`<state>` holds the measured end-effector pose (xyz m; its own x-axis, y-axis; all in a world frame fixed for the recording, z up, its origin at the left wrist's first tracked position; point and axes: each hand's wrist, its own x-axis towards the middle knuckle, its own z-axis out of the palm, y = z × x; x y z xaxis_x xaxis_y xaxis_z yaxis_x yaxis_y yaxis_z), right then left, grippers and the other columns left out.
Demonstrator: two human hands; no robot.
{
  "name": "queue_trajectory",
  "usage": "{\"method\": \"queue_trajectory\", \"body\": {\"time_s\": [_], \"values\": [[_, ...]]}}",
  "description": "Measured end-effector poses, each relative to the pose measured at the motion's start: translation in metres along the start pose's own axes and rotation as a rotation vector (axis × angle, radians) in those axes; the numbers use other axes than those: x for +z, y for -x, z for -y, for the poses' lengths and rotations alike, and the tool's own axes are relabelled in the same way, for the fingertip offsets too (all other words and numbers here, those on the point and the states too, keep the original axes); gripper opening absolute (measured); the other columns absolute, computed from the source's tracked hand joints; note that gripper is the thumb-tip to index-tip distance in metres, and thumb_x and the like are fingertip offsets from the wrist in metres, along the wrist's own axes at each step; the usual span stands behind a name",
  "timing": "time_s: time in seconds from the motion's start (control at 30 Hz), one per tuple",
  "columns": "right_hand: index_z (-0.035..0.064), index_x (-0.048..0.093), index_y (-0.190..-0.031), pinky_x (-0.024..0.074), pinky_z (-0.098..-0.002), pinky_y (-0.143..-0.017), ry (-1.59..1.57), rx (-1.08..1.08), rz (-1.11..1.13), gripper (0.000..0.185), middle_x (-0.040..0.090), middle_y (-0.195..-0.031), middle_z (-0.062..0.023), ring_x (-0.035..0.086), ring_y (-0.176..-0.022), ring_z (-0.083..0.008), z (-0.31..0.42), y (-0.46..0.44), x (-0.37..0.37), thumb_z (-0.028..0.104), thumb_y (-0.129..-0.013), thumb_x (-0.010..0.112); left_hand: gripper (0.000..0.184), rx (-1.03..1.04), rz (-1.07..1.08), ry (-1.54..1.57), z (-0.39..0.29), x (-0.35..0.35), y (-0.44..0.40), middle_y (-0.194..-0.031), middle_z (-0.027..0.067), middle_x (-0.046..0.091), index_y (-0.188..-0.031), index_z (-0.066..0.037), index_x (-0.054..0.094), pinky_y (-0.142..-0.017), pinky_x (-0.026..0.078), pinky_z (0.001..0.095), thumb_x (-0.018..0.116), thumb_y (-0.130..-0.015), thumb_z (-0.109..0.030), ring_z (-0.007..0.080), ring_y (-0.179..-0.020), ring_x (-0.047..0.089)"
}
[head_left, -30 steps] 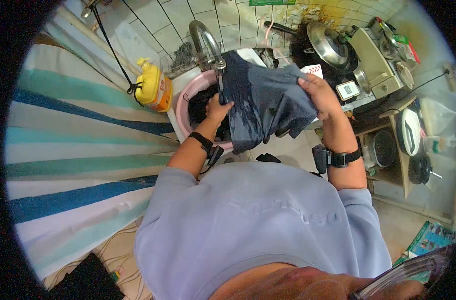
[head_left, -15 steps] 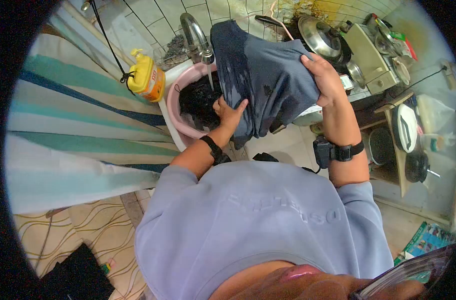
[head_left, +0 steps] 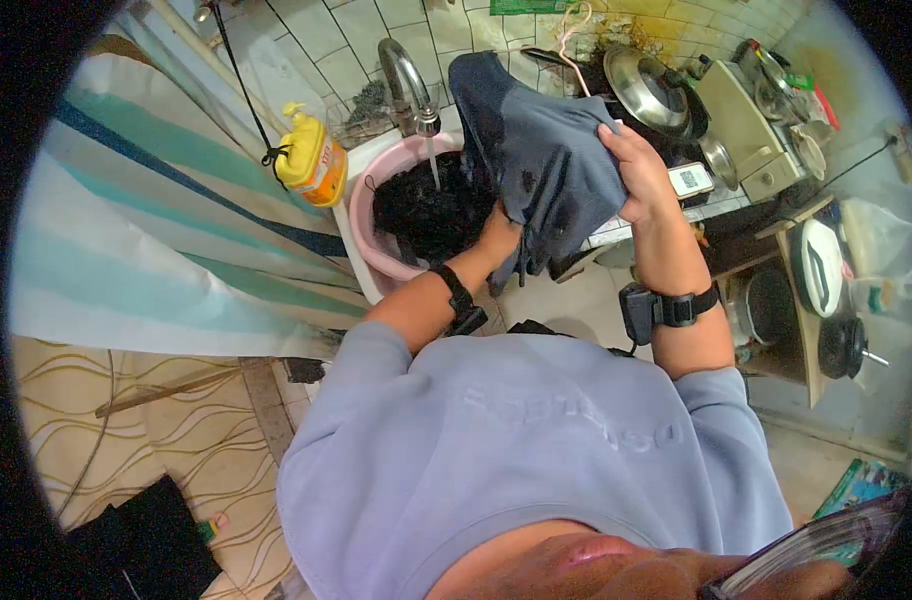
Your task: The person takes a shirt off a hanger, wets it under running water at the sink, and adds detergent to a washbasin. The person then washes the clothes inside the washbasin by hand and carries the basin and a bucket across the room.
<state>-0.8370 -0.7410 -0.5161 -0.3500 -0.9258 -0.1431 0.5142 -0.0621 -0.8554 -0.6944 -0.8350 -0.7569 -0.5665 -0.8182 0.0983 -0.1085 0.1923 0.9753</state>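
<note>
A grey garment (head_left: pixel 564 150), darker and wet-looking along its left side, hangs in front of me beside the sink. At its upper right edge my right hand (head_left: pixel 638 172) is closed, pinching the cloth with the thumb on the near side. My left hand (head_left: pixel 500 238) is at the garment's lower left edge, its fingers partly hidden by the folds gathered there. Left of that hand is a pink basin (head_left: pixel 368 238) with soaked black cloth (head_left: pixel 426 215) in it. Water runs from the metal faucet (head_left: pixel 408 85) into the basin.
A yellow jug (head_left: pixel 311 160) stands at the sink's left corner, next to a striped curtain (head_left: pixel 186 235). To the right are a pan with a metal lid (head_left: pixel 648 90), a phone-like white device (head_left: pixel 690 180) and a wooden shelf (head_left: pixel 801 300). Black cloth (head_left: pixel 151 540) lies on the floor.
The garment's left side has swung away from the basin, and its cloth is more bunched. My left hand has moved right, its fingers now tucked into the folds. The view has shifted slightly.
</note>
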Motion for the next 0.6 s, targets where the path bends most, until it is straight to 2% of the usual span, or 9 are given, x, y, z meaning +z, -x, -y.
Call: {"method": "queue_trajectory", "body": {"time_s": [0.03,0.1,0.13,0.2,0.27,0.33,0.43,0.53,0.6], "values": [[-0.0005,0.054,-0.111,0.0527,-0.0341,-0.072,0.002,-0.004,0.006,0.025,0.064,-0.097,-0.0118,0.064,-0.079,-0.0207,0.0,-0.001,-0.002,0.015,-0.093,0.046,0.042,0.006,-0.005,0.0,-0.003,-0.004,0.001,-0.118,0.0211,0.055,-0.115,0.003,0.052,-0.095,0.039,0.0446,0.06,-0.082,-0.02,0.0365,-0.111,0.051],[-0.003,0.05,-0.114,0.0529,-0.0327,-0.077,0.036,0.009,-0.024,0.027,0.061,-0.104,-0.0128,0.063,-0.085,-0.0196,-0.002,-0.002,-0.012,0.014,-0.094,0.046,0.031,-0.48,0.079,0.723,-0.091,-0.035,0.018,-0.116,0.0175,0.057,-0.112,0.002,0.055,-0.096,0.04,0.0453,0.05,-0.086,-0.013,0.0338,-0.106,0.055],[-0.003,0.05,-0.114,0.0529,-0.0327,-0.077,0.036,0.004,-0.022,0.027,0.061,-0.104,-0.0128,0.063,-0.085,-0.0196,-0.003,-0.004,-0.015,0.014,-0.094,0.046,0.031,-0.474,0.081,0.721,-0.078,-0.048,0.011,-0.116,0.0175,0.057,-0.112,0.002,0.055,-0.096,0.04,0.0453,0.05,-0.086,-0.013,0.0338,-0.106,0.055],[-0.0031,0.05,-0.114,0.0529,-0.0337,-0.076,0.036,0.037,-0.031,0.027,0.061,-0.103,-0.0136,0.063,-0.085,-0.0202,-0.008,-0.007,-0.018,0.014,-0.094,0.045,0.032,-0.497,0.208,1.241,-0.04,-0.085,-0.013,-0.116,0.0165,0.058,-0.112,0.003,0.054,-0.099,0.039,0.0449,0.044,-0.088,-0.015,0.0323,-0.107,0.055],[-0.0032,0.05,-0.114,0.0529,-0.0345,-0.076,0.04,0.04,-0.058,0.027,0.061,-0.103,-0.0146,0.063,-0.084,-0.0212,-0.017,-0.013,-0.023,0.014,-0.094,0.045,0.036,-0.298,0.136,1.301,-0.043,-0.119,-0.027,-0.118,0.0191,0.056,-0.111,0.005,0.053,-0.1,0.037,0.0466,0.039,-0.088,-0.018,0.0335,-0.109,0.054],[-0.0001,0.054,-0.108,0.0524,-0.0365,-0.072,0.008,0.065,-0.068,0.021,0.063,-0.092,-0.0109,0.063,-0.079,-0.0228,-0.029,-0.022,-0.028,0.014,-0.093,0.047,0.037,-0.39,-0.004,1.531,-0.034,-0.154,-0.045,-0.117,0.0194,0.056,-0.112,0.006,0.051,-0.102,0.035,0.0472,0.043,-0.078,-0.009,0.0348,-0.11,0.052],[0.0003,0.055,-0.107,0.052,-0.0364,-0.073,0.023,0.08,-0.09,0.022,0.064,-0.094,-0.012,0.063,-0.079,-0.0228,-0.042,-0.028,-0.022,0.015,-0.092,0.049,0.036,-0.306,0.004,1.448,-0.016,-0.17,-0.063,-0.109,0.0167,0.059,-0.11,0.003,0.051,-0.099,0.038,0.0472,0.048,-0.075,-0.003,0.0343,-0.104,0.055],[0.0004,0.056,-0.107,0.0514,-0.0351,-0.074,0.035,0.124,-0.066,0.022,0.065,-0.096,-0.0135,0.063,-0.08,-0.023,-0.045,-0.03,-0.014,0.016,-0.092,0.049,0.034,-0.555,-0.054,1.243,-0.006,-0.169,-0.068,-0.101,0.014,0.06,-0.106,0.0,0.053,-0.089,0.046,0.0441,0.05,-0.072,0.004,0.0325,-0.094,0.059],[-0.0006,0.052,-0.112,0.0523,-0.033,-0.074,0.101,0.114,-0.017,0.026,0.063,-0.1,-0.0123,0.063,-0.081,-0.0201,-0.047,-0.031,-0.011,0.017,-0.092,0.048,0.032,-0.36,-0.058,0.811,-0.003,-0.157,-0.054,-0.096,0.0124,0.06,-0.102,0.0,0.054,-0.077,0.051,0.0382,0.051,-0.071,0.008,0.0306,-0.086,0.061]]}}
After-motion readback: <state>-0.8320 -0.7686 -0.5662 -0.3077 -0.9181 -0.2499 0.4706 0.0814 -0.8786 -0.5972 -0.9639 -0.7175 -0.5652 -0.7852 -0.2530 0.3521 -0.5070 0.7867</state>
